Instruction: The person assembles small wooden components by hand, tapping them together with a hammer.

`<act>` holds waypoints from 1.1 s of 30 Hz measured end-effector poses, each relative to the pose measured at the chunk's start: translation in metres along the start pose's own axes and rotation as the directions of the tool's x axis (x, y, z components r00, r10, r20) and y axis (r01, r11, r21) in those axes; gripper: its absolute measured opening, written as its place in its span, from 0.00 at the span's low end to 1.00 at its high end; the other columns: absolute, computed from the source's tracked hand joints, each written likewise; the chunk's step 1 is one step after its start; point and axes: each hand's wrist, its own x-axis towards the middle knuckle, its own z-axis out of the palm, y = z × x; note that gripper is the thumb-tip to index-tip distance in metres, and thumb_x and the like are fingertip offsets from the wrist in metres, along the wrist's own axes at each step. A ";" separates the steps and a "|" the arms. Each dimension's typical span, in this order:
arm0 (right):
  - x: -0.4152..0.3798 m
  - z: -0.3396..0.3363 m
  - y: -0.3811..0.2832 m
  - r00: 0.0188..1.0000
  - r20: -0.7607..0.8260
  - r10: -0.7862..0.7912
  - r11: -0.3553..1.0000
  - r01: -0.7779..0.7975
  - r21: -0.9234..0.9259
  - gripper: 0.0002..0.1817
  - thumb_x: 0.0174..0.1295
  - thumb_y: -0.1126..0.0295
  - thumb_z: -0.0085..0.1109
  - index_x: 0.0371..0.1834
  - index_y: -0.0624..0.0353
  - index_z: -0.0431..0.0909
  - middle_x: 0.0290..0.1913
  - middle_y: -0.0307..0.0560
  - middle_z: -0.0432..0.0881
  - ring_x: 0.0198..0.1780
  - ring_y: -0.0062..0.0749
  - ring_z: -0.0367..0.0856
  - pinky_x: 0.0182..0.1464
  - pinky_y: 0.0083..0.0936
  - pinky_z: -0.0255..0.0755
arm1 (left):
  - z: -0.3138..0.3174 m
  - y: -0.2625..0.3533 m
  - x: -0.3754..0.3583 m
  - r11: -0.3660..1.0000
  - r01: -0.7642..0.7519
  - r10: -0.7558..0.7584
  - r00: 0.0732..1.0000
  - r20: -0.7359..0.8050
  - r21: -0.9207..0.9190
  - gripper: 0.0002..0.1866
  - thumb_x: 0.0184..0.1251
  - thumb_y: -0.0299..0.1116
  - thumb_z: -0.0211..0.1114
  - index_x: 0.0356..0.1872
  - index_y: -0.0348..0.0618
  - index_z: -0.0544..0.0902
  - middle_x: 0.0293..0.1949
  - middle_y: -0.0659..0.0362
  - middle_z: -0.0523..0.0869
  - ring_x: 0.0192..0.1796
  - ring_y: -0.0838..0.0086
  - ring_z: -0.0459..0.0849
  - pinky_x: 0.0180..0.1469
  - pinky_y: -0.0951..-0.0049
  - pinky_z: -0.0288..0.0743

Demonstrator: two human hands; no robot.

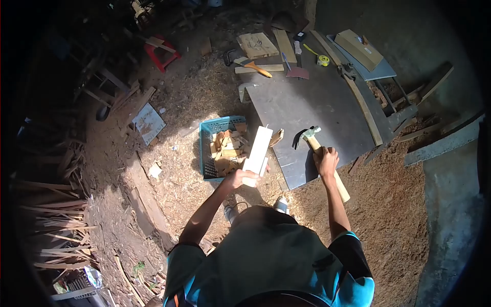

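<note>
My left hand (241, 177) grips a pale wooden piece (259, 149), held upright at a slight tilt between the blue crate and the table's near corner. A wider block sits at its lower end, partly behind my fingers. My right hand (326, 161) is wrapped round the wooden handle of a hammer (340, 185). The hammer's metal head (310, 133) is over the dark table top (307, 102), near its front edge. A small brown wood piece (276, 137) shows at the table's left edge, beside the pale piece.
A blue crate (205, 153) of wood offcuts stands on the floor left of the table. Toward the table's back lie a brush (255, 67), a tape measure (322, 60), boards (284, 45) and a long wooden strip (365, 110). A red stool (162, 53) stands at the back left.
</note>
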 end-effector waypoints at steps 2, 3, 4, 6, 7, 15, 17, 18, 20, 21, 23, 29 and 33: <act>-0.002 -0.039 -0.037 0.982 -0.023 -0.190 0.930 0.187 0.316 0.28 0.46 0.59 0.67 0.49 0.61 0.74 0.45 0.53 0.69 0.49 0.48 0.70 0.51 0.40 0.63 | 0.010 0.014 -0.008 0.999 -0.019 0.019 1.000 0.002 -0.042 0.22 0.49 0.33 0.63 0.49 0.42 0.75 0.30 0.63 0.76 0.33 0.81 0.74 0.34 0.81 0.69; -0.002 -0.066 -0.072 0.963 0.006 -0.271 0.701 0.193 0.687 0.34 0.46 0.59 0.68 0.57 0.61 0.67 0.48 0.53 0.70 0.53 0.46 0.70 0.55 0.40 0.64 | 0.012 0.018 -0.010 0.998 -0.036 0.035 0.999 -0.001 -0.045 0.22 0.49 0.33 0.63 0.49 0.42 0.75 0.30 0.63 0.76 0.33 0.81 0.74 0.34 0.81 0.69; -0.001 -0.073 -0.095 0.920 0.028 -0.390 0.521 0.196 0.831 0.42 0.47 0.60 0.68 0.64 0.59 0.58 0.52 0.54 0.68 0.57 0.41 0.68 0.57 0.36 0.64 | 0.015 0.022 -0.012 0.998 -0.053 0.053 0.999 -0.007 -0.046 0.22 0.49 0.33 0.63 0.49 0.42 0.75 0.30 0.63 0.76 0.33 0.81 0.74 0.34 0.81 0.69; -0.004 -0.089 -0.149 0.912 -0.006 -0.410 0.330 0.154 0.931 0.28 0.55 0.63 0.61 0.55 0.63 0.61 0.41 0.52 0.74 0.47 0.36 0.75 0.46 0.31 0.70 | 0.018 0.030 -0.016 0.995 -0.095 0.094 0.995 -0.032 -0.008 0.22 0.49 0.33 0.64 0.49 0.42 0.75 0.31 0.63 0.77 0.33 0.80 0.75 0.34 0.81 0.69; 0.000 -0.092 -0.164 0.927 0.027 -0.374 0.417 0.142 0.898 0.22 0.58 0.64 0.58 0.49 0.65 0.62 0.36 0.50 0.75 0.41 0.34 0.78 0.41 0.30 0.72 | 0.019 0.035 -0.019 0.992 -0.116 0.118 0.992 -0.045 0.038 0.22 0.49 0.33 0.64 0.48 0.42 0.76 0.31 0.63 0.77 0.33 0.80 0.75 0.34 0.81 0.69; 0.025 -0.139 -0.215 0.737 0.076 -0.672 0.317 0.194 0.929 0.13 0.64 0.67 0.50 0.41 0.63 0.59 0.28 0.46 0.73 0.30 0.22 0.77 0.32 0.22 0.71 | 0.036 0.086 -0.067 0.881 -0.198 0.281 0.950 -0.136 0.430 0.21 0.48 0.33 0.64 0.47 0.41 0.76 0.31 0.62 0.77 0.33 0.79 0.75 0.34 0.80 0.69; 0.025 -0.143 -0.228 0.722 0.034 -0.691 0.242 0.186 0.952 0.12 0.66 0.68 0.48 0.43 0.63 0.58 0.29 0.43 0.71 0.30 0.19 0.75 0.33 0.19 0.71 | 0.033 0.079 -0.073 0.928 -0.198 0.261 0.951 -0.169 0.317 0.25 0.45 0.33 0.66 0.49 0.40 0.74 0.35 0.59 0.77 0.32 0.78 0.76 0.33 0.78 0.71; 0.022 -0.152 -0.233 0.690 0.061 -0.721 0.210 0.133 0.969 0.14 0.66 0.67 0.48 0.46 0.62 0.57 0.31 0.43 0.72 0.32 0.20 0.75 0.35 0.20 0.69 | 0.027 0.073 -0.077 0.951 -0.193 0.241 0.953 -0.186 0.242 0.30 0.42 0.32 0.67 0.51 0.38 0.72 0.38 0.55 0.78 0.31 0.77 0.77 0.32 0.77 0.72; 0.019 -0.154 -0.233 0.622 0.032 -0.783 0.282 0.308 0.909 0.15 0.66 0.66 0.48 0.46 0.63 0.57 0.30 0.44 0.72 0.31 0.21 0.75 0.34 0.21 0.69 | 0.029 0.067 -0.083 0.971 -0.230 0.237 0.963 -0.125 0.069 0.36 0.40 0.29 0.70 0.56 0.39 0.66 0.43 0.50 0.77 0.31 0.74 0.78 0.28 0.74 0.74; 0.017 -0.154 -0.232 0.588 0.028 -0.808 0.314 0.390 0.866 0.15 0.66 0.66 0.48 0.46 0.63 0.57 0.30 0.45 0.73 0.30 0.22 0.75 0.34 0.21 0.69 | 0.033 0.063 -0.086 0.967 -0.255 0.253 0.960 -0.122 -0.005 0.36 0.40 0.29 0.70 0.57 0.39 0.66 0.44 0.50 0.77 0.31 0.73 0.78 0.27 0.74 0.74; 0.009 -0.171 -0.234 0.514 0.160 -0.843 0.428 0.460 0.778 0.21 0.64 0.64 0.52 0.48 0.66 0.55 0.26 0.46 0.73 0.31 0.27 0.75 0.35 0.26 0.69 | 0.047 0.056 -0.093 0.943 -0.291 0.275 0.954 -0.117 -0.162 0.37 0.41 0.29 0.70 0.58 0.40 0.64 0.45 0.49 0.76 0.32 0.71 0.78 0.25 0.74 0.74; -0.013 -0.155 -0.223 0.502 0.071 -0.862 0.018 -0.110 0.994 0.35 0.60 0.56 0.55 0.62 0.61 0.49 0.52 0.57 0.69 0.43 0.43 0.79 0.41 0.33 0.76 | 0.038 0.050 -0.106 0.851 -0.297 0.401 0.900 -0.169 0.434 0.33 0.43 0.35 0.72 0.53 0.40 0.68 0.44 0.55 0.78 0.37 0.74 0.79 0.34 0.74 0.74; 0.003 -0.140 -0.204 -0.071 0.242 -0.968 0.175 -0.879 0.443 0.35 0.57 0.63 0.59 0.64 0.62 0.52 0.49 0.53 0.72 0.42 0.33 0.79 0.42 0.29 0.76 | 0.062 0.101 -0.131 0.482 -0.158 0.303 0.953 0.006 0.862 0.20 0.45 0.38 0.68 0.36 0.34 0.77 0.31 0.54 0.81 0.32 0.71 0.79 0.35 0.73 0.71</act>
